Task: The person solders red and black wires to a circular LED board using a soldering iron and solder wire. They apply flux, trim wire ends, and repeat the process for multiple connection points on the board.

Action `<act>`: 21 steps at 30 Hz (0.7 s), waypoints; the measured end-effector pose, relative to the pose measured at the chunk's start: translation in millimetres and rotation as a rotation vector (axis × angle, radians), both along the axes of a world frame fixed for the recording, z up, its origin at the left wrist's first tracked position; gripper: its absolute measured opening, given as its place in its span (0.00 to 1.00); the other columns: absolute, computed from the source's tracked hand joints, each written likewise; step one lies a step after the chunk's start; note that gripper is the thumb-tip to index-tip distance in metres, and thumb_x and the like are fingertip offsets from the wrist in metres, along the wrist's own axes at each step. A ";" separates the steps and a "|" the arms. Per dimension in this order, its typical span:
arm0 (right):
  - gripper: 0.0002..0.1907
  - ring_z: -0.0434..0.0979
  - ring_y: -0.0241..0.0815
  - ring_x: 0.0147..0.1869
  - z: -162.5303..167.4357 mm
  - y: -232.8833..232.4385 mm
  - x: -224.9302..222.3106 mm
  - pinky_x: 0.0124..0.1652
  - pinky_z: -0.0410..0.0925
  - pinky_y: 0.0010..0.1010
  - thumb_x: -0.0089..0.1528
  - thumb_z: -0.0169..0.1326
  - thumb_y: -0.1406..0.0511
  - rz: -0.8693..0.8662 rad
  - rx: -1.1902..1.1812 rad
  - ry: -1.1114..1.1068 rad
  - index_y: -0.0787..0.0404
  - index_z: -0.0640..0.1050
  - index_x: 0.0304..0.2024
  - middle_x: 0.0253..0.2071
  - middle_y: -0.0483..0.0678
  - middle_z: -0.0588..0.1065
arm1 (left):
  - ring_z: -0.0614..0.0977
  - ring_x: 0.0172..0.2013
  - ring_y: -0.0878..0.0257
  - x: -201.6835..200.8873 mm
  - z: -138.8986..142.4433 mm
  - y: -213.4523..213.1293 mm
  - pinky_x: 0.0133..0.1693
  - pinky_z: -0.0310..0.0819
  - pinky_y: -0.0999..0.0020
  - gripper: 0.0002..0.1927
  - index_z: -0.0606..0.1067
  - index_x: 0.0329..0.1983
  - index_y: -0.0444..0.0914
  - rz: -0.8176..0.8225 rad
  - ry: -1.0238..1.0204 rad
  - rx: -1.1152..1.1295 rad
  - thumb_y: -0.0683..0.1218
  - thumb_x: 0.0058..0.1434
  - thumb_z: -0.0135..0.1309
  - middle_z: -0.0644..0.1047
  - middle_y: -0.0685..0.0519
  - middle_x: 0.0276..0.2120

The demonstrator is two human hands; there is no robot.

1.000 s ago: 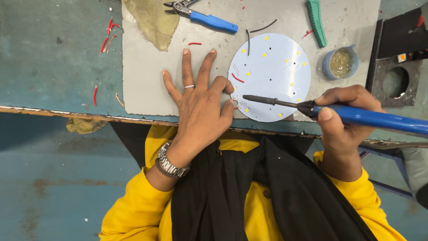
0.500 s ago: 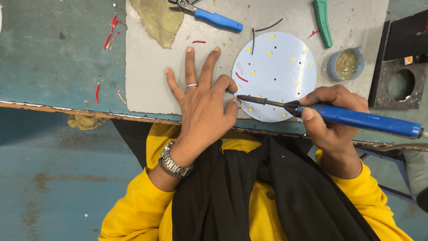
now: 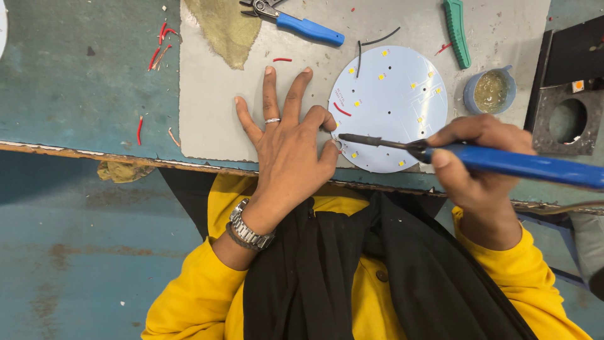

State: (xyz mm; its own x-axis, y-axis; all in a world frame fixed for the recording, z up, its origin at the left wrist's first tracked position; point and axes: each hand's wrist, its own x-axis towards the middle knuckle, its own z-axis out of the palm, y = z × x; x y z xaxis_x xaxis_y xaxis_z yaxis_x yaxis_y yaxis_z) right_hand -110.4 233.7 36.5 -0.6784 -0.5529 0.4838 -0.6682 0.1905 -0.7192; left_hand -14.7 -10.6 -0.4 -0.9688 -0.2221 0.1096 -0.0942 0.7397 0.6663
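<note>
My left hand (image 3: 290,146) lies flat on the grey work mat (image 3: 207,107), fingers spread, with a ring on one finger and a metal watch on the wrist. Its index finger and thumb touch the left edge of a round white LED board (image 3: 390,101) that has small yellow chips and a short red wire on it. My right hand (image 3: 473,165) grips a blue-handled soldering iron (image 3: 503,162). The iron's dark tip points left and rests at the board's lower left edge, close to my left thumb.
Blue-handled pliers (image 3: 302,24) and a yellowish cloth (image 3: 223,28) lie at the mat's far side. A green tool (image 3: 457,31), a small blue pot of flux (image 3: 491,91) and a black metal fixture with a round hole (image 3: 566,119) sit to the right. Red wire scraps (image 3: 160,44) litter the teal table.
The soldering iron's tip has slid left along the board's lower edge toward my left thumb. My left hand stays flat on the mat.
</note>
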 end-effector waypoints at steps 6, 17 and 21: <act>0.19 0.71 0.28 0.25 4.3 7.1 1.4 0.27 0.62 0.17 0.66 0.61 0.56 -0.086 0.030 -0.144 0.68 0.77 0.38 0.30 0.47 0.77 | 0.42 0.75 0.36 0.8 -1.0 -0.2 0.64 0.17 0.23 0.09 0.76 0.33 0.46 0.000 0.008 -0.013 0.46 0.49 0.62 0.61 0.45 0.72; 0.20 0.70 0.28 0.26 -6.1 7.3 4.3 0.29 0.61 0.17 0.68 0.61 0.55 -0.078 0.066 -0.199 0.67 0.77 0.37 0.28 0.44 0.76 | 0.43 0.75 0.35 0.9 -0.1 0.1 0.64 0.18 0.23 0.09 0.76 0.33 0.46 -0.001 0.018 -0.008 0.47 0.50 0.62 0.61 0.45 0.72; 0.20 0.70 0.28 0.25 -10.4 8.4 2.6 0.28 0.61 0.17 0.68 0.62 0.56 -0.064 0.083 -0.176 0.68 0.78 0.37 0.28 0.44 0.76 | 0.43 0.75 0.36 1.1 0.1 0.3 0.65 0.18 0.23 0.09 0.76 0.33 0.45 0.000 0.009 -0.008 0.47 0.49 0.62 0.61 0.46 0.72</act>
State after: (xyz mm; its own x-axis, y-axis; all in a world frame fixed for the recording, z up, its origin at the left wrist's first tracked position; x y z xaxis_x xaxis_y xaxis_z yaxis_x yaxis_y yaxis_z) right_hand -107.9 242.1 26.1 -0.7832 -0.5393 0.3093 -0.5186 0.2923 -0.8035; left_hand -13.6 -10.3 -0.4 -0.9678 -0.2209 0.1205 -0.0877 0.7450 0.6613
